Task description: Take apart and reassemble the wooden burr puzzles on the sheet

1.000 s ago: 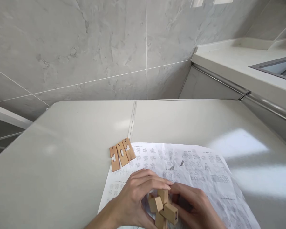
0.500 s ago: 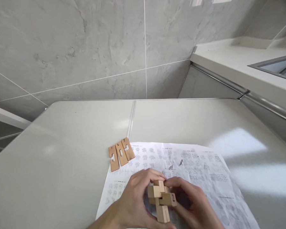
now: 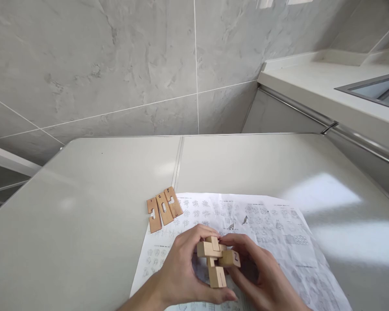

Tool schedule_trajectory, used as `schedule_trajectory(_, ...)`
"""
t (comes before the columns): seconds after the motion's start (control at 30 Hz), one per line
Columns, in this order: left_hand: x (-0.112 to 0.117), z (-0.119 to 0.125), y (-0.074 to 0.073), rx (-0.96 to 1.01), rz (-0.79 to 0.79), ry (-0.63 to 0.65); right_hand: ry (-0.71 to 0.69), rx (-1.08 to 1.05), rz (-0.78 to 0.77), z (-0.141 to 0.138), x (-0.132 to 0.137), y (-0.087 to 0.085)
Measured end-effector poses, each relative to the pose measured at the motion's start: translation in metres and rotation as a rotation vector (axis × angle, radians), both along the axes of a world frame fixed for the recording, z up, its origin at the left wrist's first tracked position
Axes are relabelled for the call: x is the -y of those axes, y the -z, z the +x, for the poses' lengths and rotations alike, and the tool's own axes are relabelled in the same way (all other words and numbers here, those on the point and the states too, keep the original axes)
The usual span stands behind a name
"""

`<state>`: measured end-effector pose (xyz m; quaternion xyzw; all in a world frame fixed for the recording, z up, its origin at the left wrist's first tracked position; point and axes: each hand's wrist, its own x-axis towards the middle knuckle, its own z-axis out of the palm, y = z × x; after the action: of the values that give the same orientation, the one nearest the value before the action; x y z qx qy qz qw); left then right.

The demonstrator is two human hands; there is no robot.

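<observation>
A partly interlocked wooden burr puzzle (image 3: 208,249) of pale notched sticks is held between my hands over the printed sheet. My left hand (image 3: 181,270) curls around its left side, fingers behind the top end and thumb just below the front block. From the right, my right hand (image 3: 262,270) grips it, forefinger at the back and thumb beneath the stick marked 2 (image 3: 230,258). That stick juts out to the right. Toward me points another stick with a single stroke on its end (image 3: 218,277). The inner joints and some fingertips are hidden.
Left of my hands, three flat wooden pieces marked 1 (image 3: 154,218), 2 (image 3: 165,209) and 3 (image 3: 173,203) lie side by side, partly over the creased instruction sheet (image 3: 298,255). The white table (image 3: 84,207) has a seam. A counter (image 3: 304,80) stands at the right.
The puzzle has risen slightly and tilted in my hands. The stick marked 2 now sits further right relative to the other sticks. My left thumb has come away from the front block.
</observation>
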<state>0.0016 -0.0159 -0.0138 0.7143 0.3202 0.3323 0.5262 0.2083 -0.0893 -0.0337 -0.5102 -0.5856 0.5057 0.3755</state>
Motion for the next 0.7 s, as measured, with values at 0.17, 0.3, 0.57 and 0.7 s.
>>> schedule_trajectory(0.17, -0.001, -0.001, -0.003, 0.006, -0.022, -0.008, -0.013, -0.052, -0.012, -0.002, -0.002, -0.010)
schedule_trajectory(0.3, -0.001, -0.002, -0.002, -0.001, -0.033, -0.008, -0.019, -0.089, -0.028, -0.003, -0.003, -0.010)
schedule_trajectory(0.57, -0.002, -0.004, -0.009, -0.039, -0.116, -0.075, 0.062, -0.033, 0.079, 0.003, -0.010, -0.009)
schedule_trajectory(0.7, -0.005, -0.004, -0.013, -0.036, -0.136, -0.143, 0.101, 0.080, 0.094, 0.007, -0.008, -0.005)
